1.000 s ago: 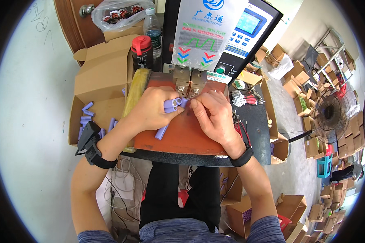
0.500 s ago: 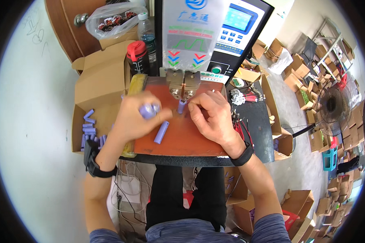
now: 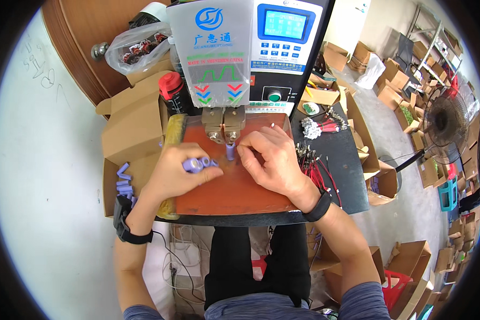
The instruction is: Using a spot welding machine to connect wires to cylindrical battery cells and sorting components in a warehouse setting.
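The left hand was closed around several purple cylinders, apparently to keep them bunched, while a single purple cylinder sat on the orange mat just below the metal blocks, seemingly lined up with them. The right hand curled beside it, grip unclear. The loose cylinder seen on the mat half a second earlier had gone from there.
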The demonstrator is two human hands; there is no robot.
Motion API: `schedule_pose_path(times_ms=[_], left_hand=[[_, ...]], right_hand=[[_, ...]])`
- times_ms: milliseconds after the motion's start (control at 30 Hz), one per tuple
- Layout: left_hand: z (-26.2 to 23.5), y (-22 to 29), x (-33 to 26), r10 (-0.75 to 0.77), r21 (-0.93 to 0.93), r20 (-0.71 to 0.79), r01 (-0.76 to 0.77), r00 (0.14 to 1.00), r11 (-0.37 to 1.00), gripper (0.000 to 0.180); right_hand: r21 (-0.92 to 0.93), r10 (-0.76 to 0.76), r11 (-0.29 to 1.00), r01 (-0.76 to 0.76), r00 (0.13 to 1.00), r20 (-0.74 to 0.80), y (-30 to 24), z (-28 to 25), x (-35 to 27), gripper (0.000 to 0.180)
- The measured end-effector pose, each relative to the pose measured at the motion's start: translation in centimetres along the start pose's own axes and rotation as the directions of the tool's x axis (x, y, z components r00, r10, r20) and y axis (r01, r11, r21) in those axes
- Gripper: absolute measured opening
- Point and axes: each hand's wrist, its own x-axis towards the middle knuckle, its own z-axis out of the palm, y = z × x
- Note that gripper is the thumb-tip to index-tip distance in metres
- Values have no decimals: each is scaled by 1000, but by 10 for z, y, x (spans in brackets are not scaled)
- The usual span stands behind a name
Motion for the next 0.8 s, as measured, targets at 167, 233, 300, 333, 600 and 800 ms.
schedule_pose_path(times_ms=[167,233,300,333,600,800], left_hand=[[-2,-20,12,-120,-203,-163,86,979,975,22],[1,-20,17,-116,-180,-183,82,976,980,22],[4,-22,19,20,-106,-168,-38,986,994,23],[9,-22,18,55,-147,-180,-82,982,986,24],[7,-28,26,46,-252,-64,-61,997,966,30],[12,-27,23,61,-234,-111,-86,992,968,32]], right_hand=[[13,16,1000,-16,1000,8,0,2,0,10],[12,16,1000,-16,1000,5,0,2,0,10],[-45,39,998,-39,999,-5,-1,0,1,10],[-51,59,997,-59,998,2,-1,0,0,9],[-59,68,996,-68,998,-13,5,3,1,7],[-56,97,994,-97,995,-14,4,5,-1,7]])
